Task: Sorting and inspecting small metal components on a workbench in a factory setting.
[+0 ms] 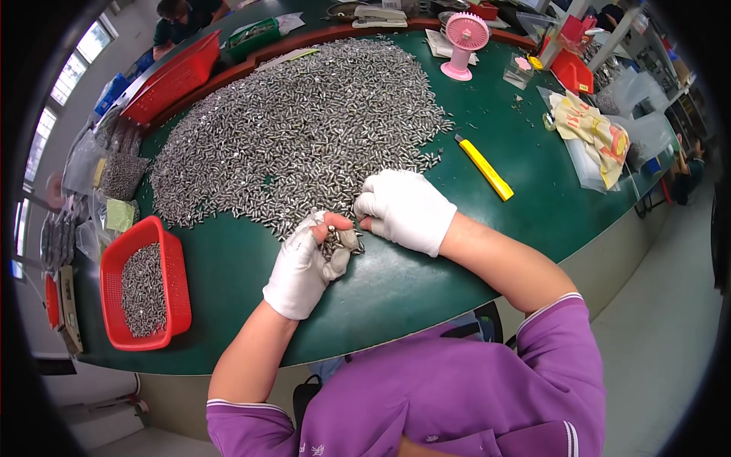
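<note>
A broad pile of small silvery metal pins point(297, 129) covers much of the green table point(411, 305). At its near edge my left hand point(304, 263), in a white glove with bare fingertips showing, is curled around several of the metal pins point(332, 242). My right hand point(400, 209), gloved the same way, is beside it with fingers bent and pressed together at the edge of the pile. What its fingertips hold, if anything, is hidden. A red plastic basket point(183, 286) with more of these pins inside stands left of my left hand.
A yellow utility knife point(485, 169) lies right of the pile. Farther back stand a pink fan point(462, 46), a clear cup point(518, 72) and a yellow printed cloth point(590, 129). Bags of pins point(120, 175) sit at the left edge. Another person point(183, 23) is at the far left.
</note>
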Tool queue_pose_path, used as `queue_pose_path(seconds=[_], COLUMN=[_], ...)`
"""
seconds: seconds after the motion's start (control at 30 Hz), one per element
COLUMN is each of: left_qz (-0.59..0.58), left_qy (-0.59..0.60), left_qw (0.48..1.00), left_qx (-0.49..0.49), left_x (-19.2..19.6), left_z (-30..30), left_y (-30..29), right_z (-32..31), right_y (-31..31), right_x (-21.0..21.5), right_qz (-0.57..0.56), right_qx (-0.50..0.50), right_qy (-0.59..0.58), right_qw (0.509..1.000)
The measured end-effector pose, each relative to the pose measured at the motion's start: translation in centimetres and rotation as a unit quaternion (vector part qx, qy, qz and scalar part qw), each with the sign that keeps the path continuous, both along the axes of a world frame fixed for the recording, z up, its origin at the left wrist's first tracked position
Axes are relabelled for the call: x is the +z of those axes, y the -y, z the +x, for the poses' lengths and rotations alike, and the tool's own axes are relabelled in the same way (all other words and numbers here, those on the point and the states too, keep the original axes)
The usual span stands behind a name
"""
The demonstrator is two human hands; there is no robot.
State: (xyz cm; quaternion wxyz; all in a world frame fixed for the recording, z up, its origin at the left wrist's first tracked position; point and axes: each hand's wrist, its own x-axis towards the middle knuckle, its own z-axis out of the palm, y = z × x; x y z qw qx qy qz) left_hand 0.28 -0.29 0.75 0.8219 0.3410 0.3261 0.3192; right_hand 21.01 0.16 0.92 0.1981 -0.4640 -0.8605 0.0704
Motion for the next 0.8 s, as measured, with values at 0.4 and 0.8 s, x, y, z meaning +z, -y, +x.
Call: queue_pose_path(seconds=[0.4,0.8], left_qz=[-0.005,-0.001], left_qy=[0.057,0.048], left_qw=[0.998,0.998], left_qx=[-0.038,-0.04], left_x=[-1.0,-0.5], left_z=[0.1,-0.3], left_y=[0.0,-0.4], right_z=[-0.6,0.4], right_y=[0.9,0.3], right_x=[0.5,-0.1], right_qz=[-0.321,-0.104], right_qx=[0.04,-0.03], right_qy=[-0.399,-0.116], right_qw=[0.858,0.987])
